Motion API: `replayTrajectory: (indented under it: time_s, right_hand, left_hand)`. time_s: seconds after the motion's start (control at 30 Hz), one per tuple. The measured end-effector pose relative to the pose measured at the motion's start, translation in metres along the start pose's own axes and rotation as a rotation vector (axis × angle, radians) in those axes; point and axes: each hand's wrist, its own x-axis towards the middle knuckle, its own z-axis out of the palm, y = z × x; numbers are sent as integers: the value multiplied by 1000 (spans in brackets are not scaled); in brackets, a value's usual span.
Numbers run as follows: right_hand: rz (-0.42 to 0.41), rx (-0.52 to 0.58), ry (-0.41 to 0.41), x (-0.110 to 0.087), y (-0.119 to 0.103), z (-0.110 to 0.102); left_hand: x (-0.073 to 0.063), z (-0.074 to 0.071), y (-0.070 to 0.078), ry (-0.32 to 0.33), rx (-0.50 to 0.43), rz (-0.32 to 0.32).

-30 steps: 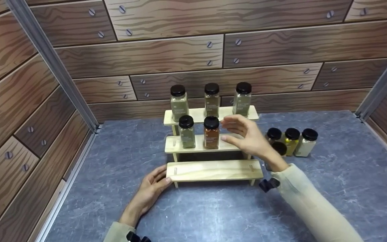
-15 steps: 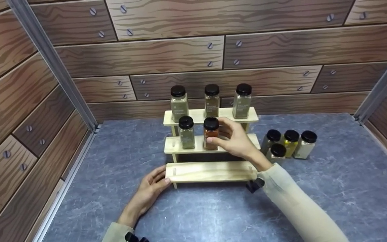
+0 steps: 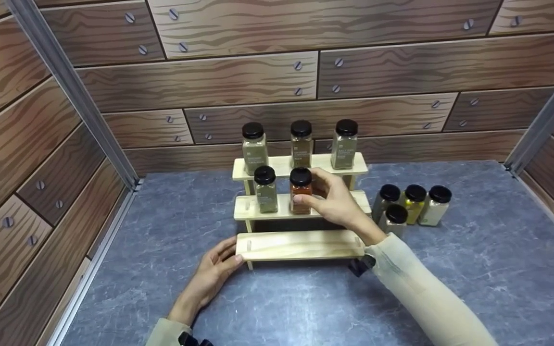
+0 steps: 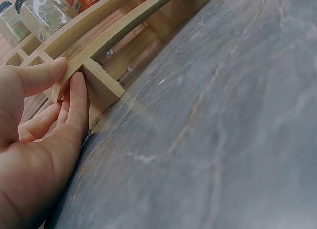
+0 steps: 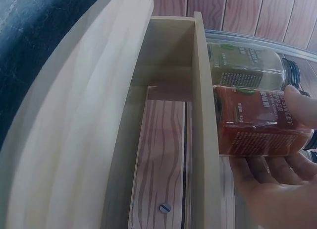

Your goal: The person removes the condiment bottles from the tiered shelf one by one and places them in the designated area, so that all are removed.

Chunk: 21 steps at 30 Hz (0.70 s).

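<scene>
Right hand (image 3: 333,199): thumb in front and fingers behind, gripping the red sweet-pepper jar (image 5: 262,120).
Sweet-pepper jar: upright on the middle tier (image 3: 245,206) of the wooden rack (image 3: 301,244), just beside a green-filled jar (image 3: 267,198).
Left hand (image 3: 214,270): pinches the rack's lowest tier at its left end.
Knock risk: a leftward nudge could topple the green-filled jar (the gap is narrow).
Rack risk: a tug by the left hand might rock the three top-tier jars (image 3: 301,151).

Pale cream sleeves (image 3: 433,293) with small black attachments (image 3: 362,265)
</scene>
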Motion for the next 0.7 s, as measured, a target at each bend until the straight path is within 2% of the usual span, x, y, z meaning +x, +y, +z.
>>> replayTrajectory:
  time_s: [0.3, 0.7]
  right_hand:
    - [-26, -2, 24, -6, -6, -6]
    - [-2, -48, 41, -30, -11, -30]
  left_hand:
    - [0, 0, 0, 20, -5, 2]
    - [0, 0, -1, 19, -5, 6]
